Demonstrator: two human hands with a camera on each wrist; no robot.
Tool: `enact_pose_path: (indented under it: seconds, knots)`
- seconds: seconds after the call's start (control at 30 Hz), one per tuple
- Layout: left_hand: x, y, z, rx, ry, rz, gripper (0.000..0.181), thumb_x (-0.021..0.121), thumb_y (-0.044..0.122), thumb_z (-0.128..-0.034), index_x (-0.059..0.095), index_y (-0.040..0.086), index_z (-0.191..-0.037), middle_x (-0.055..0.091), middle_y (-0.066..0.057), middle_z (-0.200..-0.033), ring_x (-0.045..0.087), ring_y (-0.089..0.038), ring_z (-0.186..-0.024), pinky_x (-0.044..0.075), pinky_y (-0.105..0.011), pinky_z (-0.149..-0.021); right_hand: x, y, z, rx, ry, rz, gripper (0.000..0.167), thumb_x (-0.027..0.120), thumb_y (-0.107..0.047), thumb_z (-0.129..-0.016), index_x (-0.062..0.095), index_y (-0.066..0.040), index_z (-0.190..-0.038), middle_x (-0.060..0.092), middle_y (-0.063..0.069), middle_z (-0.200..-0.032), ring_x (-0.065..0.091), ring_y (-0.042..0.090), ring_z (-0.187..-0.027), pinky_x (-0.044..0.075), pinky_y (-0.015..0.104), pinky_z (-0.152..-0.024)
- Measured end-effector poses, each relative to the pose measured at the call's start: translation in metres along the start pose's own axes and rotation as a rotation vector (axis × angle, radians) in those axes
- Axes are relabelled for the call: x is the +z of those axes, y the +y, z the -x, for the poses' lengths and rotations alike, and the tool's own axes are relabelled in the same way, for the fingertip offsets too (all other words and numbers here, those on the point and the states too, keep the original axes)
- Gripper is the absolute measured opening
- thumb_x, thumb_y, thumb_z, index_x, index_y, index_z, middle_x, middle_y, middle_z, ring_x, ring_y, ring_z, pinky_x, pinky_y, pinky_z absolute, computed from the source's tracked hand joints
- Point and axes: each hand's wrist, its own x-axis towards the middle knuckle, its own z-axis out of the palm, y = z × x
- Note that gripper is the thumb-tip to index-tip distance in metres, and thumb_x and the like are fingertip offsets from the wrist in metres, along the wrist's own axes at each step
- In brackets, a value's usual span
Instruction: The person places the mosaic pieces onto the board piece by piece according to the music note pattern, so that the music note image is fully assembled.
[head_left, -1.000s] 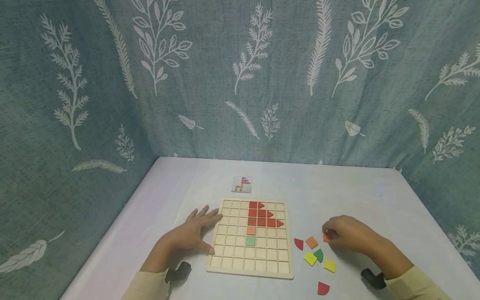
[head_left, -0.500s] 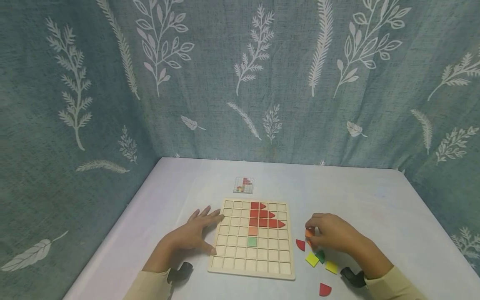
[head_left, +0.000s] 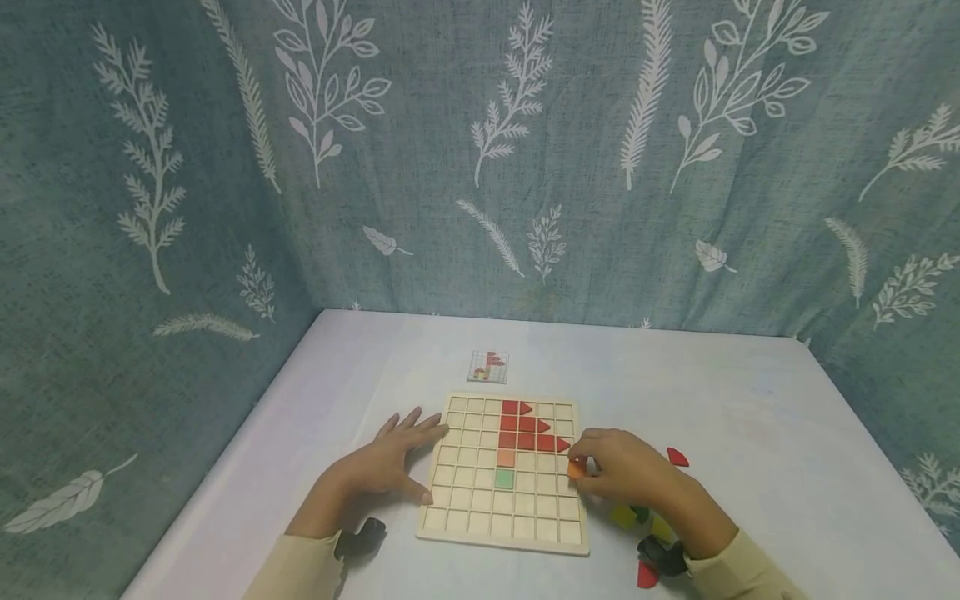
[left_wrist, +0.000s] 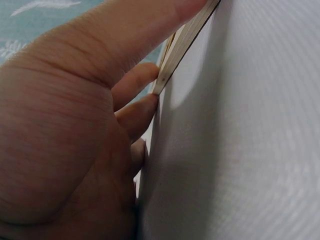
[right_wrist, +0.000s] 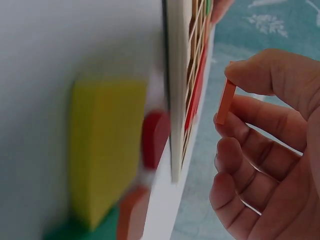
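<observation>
A wooden grid board [head_left: 480,525] lies on the table; red squares and red triangles [head_left: 563,445] fill cells at its upper middle and right. Below them sit an orange square [head_left: 506,457] and a green square [head_left: 504,478]. My left hand [head_left: 386,462], fingers spread, rests against the board's left edge; in the left wrist view its fingertips [left_wrist: 150,102] touch that edge. Over the right edge, my right hand [head_left: 630,471] pinches an orange square tile [head_left: 577,470] between thumb and fingers. In the right wrist view this tile [right_wrist: 226,102] is held apart from the board.
Behind the board lies a small pattern card [head_left: 488,367]. Yellow squares [head_left: 623,517] and a green piece [head_left: 640,514] are partly hidden under my right arm. One red quarter-round [head_left: 677,457] lies beyond the arm, another [head_left: 647,575] nearer the front.
My right hand has picked up the orange tile from the loose pieces and carried it left to the board's right edge. The left hand has stayed at the board.
</observation>
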Motion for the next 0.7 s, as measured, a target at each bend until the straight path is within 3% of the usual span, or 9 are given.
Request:
enact_pose_path:
  seconds: [0.27, 0.5, 0.7]
  knots:
    - [0.001, -0.001, 0.0, 0.004, 0.006, -0.008, 0.115, 0.082, 0.064, -0.0517, 0.041, 0.02, -0.15, 0.026, -0.003, -0.158, 0.002, -0.032, -0.148, -0.005, -0.054, -0.115, 0.006, -0.019, -0.011, -0.142, 0.012, 0.009, 0.017, 0.075, -0.029, -0.082, 0.073, -0.019, -0.095, 0.054, -0.016, -0.082, 0.047, 0.004, -0.071, 0.046, 0.024, -0.065]
    - [0.002, -0.002, 0.002, 0.011, 0.003, 0.001, 0.114, 0.082, 0.063, -0.0528, 0.04, 0.02, -0.15, 0.025, -0.003, -0.159, 0.002, -0.032, -0.147, -0.006, -0.055, -0.115, 0.014, -0.031, -0.018, -0.187, 0.008, -0.016, 0.014, 0.074, -0.024, -0.081, 0.073, -0.019, -0.094, 0.056, -0.017, -0.085, 0.049, 0.004, -0.073, 0.047, 0.024, -0.067]
    - [0.0, 0.001, 0.0, 0.001, -0.013, -0.013, 0.114, 0.082, 0.063, -0.0534, 0.039, 0.021, -0.151, 0.024, -0.002, -0.159, 0.001, -0.031, -0.148, -0.006, -0.053, -0.115, 0.023, -0.04, -0.025, -0.294, 0.035, -0.021, 0.009, 0.071, -0.023, -0.082, 0.074, -0.021, -0.091, 0.06, -0.016, -0.088, 0.052, 0.0, -0.076, 0.05, 0.023, -0.07]
